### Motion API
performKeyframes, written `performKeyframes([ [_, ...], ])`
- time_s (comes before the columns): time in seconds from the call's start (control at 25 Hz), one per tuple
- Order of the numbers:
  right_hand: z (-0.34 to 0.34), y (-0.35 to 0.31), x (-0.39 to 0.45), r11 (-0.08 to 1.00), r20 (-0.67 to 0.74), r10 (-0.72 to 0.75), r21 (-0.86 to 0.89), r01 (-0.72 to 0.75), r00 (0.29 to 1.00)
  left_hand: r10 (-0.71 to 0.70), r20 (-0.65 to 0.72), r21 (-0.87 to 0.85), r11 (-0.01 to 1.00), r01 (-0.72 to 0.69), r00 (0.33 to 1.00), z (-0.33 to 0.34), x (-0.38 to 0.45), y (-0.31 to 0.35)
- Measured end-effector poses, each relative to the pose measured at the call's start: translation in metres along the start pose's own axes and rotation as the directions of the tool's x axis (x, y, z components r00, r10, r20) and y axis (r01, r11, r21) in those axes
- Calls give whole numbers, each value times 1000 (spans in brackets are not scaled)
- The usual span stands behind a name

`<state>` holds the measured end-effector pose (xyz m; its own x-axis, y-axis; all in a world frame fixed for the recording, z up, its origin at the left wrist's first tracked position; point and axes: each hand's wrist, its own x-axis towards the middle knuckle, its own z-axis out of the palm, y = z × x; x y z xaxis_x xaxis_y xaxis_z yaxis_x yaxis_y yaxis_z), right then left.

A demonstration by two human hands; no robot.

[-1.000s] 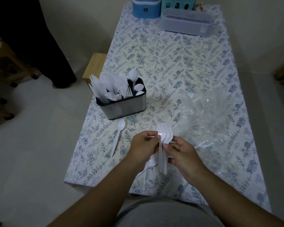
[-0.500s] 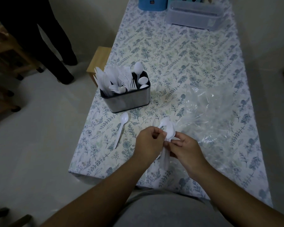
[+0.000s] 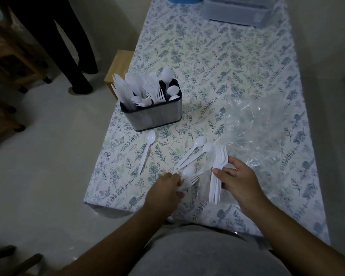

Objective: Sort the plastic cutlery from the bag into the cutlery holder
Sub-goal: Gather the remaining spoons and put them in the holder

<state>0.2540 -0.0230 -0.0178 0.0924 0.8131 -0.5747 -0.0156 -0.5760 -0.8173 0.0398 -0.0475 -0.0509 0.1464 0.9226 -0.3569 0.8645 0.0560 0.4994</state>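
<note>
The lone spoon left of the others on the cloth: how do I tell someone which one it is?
Start at the steel cutlery holder. Just in front of it one white spoon lies alone on the tablecloth, bowl toward the holder. The other loose spoons lie together nearer the right hand.

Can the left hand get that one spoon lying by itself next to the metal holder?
Probably yes. The lone spoon lies in the open on the tablecloth, nothing over it. But the left hand already holds a fork, so it may need to drop that first.
</note>
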Motion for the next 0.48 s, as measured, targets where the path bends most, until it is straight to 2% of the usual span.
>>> performKeyframes([
  [0.16, 0, -2, -2, 1000, 14, 2, -8, -2, 1000, 75, -63, 102, 992, -69, 995, -1, 6, -6],
  [0.24, 1, -3, -2, 1000, 13, -3, -26, 3, 1000, 49, -77, 91, 995, -42, 996, -3, 9, -8],
  [0.32, 1, -3, -2, 998, 21, -6, -59, 8, 1000, -50, -155, -148, 989, 27, 987, -9, 10, -2],
  [0.36, 2, -3, -2, 997, 32, -9, -81, 11, 999, -112, -175, -301, 952, 56, 978, -12, 10, 5],
  [0.4, 4, -3, -3, 995, 52, -9, -97, 14, 999, -169, -152, -469, 880, 79, 974, -14, 11, 12],
  [0.48, 10, -4, -5, 995, 108, -14, -96, 24, 994, -217, -17, -746, 653, 132, 976, -16, 12, 29],
])
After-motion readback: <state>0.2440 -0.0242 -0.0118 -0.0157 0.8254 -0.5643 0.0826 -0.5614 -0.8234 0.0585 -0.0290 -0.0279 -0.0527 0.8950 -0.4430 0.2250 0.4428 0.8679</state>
